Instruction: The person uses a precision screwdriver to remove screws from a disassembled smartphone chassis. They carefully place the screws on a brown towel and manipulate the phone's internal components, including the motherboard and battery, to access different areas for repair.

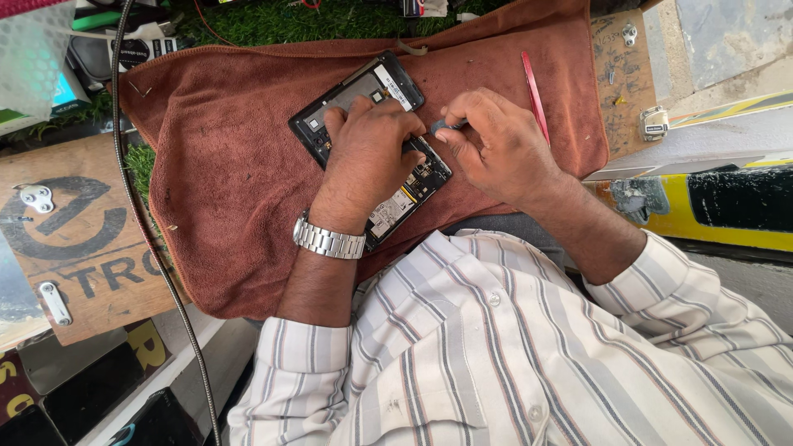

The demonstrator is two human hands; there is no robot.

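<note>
Opened phone (pixel 376 132), back cover off, lying diagonally on brown terry towel (pixel 231 165) w/ soft nap. Black rectangular frame, rounded corners, battery w/ white label showing at lower end, small circuit parts near middle.

Left hand (pixel 368 153) palm-down across phone's middle, fingers curled, pressing on frame; metal link watch (pixel 329 239) on wrist, forearm coming up from below. Right hand (pixel 496 144) just beside, knuckles up, thumb + forefinger pinching small grey tool (pixel 446 125) at phone's right edge; tip hidden btwn the 2 hands. Hands nearly touching.

Thin red pry stick (pixel 535 95) lying on towel, right of right hand, apart from it. Striped shirt cuffs on both arms. Towel draped over wooden board (pixel 74 239) w/ black painted shapes + metal screw plates. Flexible metal hose (pixel 144 223) running down left side. Green turf strip (pixel 281 21) at top edge.
</note>
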